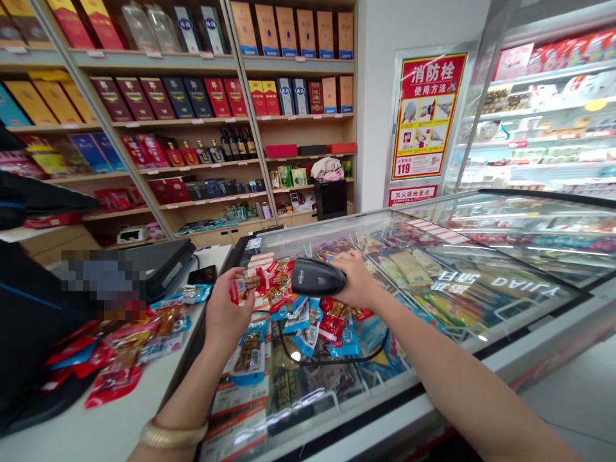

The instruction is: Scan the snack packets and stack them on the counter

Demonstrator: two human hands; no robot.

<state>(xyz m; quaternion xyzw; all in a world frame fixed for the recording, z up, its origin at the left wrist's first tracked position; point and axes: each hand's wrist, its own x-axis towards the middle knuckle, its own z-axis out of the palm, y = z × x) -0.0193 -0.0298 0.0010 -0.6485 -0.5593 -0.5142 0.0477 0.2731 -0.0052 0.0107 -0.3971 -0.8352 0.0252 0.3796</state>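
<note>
My left hand (230, 314) pinches a small red snack packet (249, 283) with a clear window showing brown food. In my right hand (355, 277) is a black barcode scanner (317, 277), its head pointing left toward that packet. Beneath the scanner, a pile of small red and blue snack packets (308, 321) lies on the freezer's glass top. One larger blue-edged packet (250, 353) rests nearer me, below my left hand. The scanner's black cable (332, 362) loops over the glass around the pile.
The glass-topped chest freezer (462, 359) stretches off to the right. On the white counter (144, 391) at left lie more snack packets (125, 350), a black phone-like object (202, 274) and a dark flat machine (168, 263). Shelves (192, 122) of boxed goods stand behind.
</note>
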